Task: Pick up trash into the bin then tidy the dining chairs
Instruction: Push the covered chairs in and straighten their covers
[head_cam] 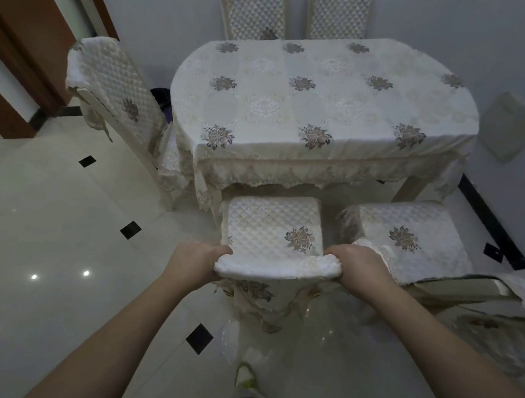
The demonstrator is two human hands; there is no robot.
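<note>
Hands on near chair (273, 228) at lower centre of frame: left hand (193, 261) grips left end of its covered backrest top, right hand (357, 269) grips right end, fingers curled over. Seat sits just before the table (325, 100). Second chair (409, 238) beside it at right, another chair (116, 90) at left.

near chair (273, 228) before table (319, 99) | second chair (409, 238) to its right | side chair (115, 93) left of table | two chairs (254, 9) behind

far chairs (296, 11) cropped, fingertips (224, 250) hidden
</note>
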